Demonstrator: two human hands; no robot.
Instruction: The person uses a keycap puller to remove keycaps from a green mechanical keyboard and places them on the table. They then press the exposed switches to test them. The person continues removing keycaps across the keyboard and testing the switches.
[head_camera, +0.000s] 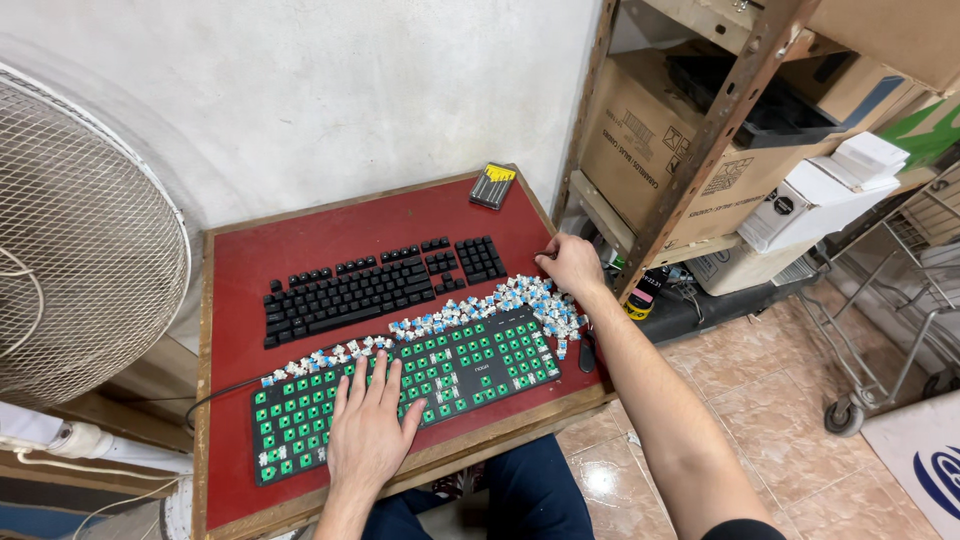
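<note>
Keycaps (375, 285) behind keyboard (470, 365); loose switches (500, 300) between; screwdriver set (493, 185) far right.

Single head view looks steeply down, close over the red table (300, 250)

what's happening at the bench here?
A person sits at a red table with a stripped keyboard in front of them, its green sockets bare. The left hand lies flat on it. The right hand reaches to the far end of a row of loose key switches along the keyboard's top edge. The black keycaps lie laid out behind. A small screwdriver set sits at the back.
</note>
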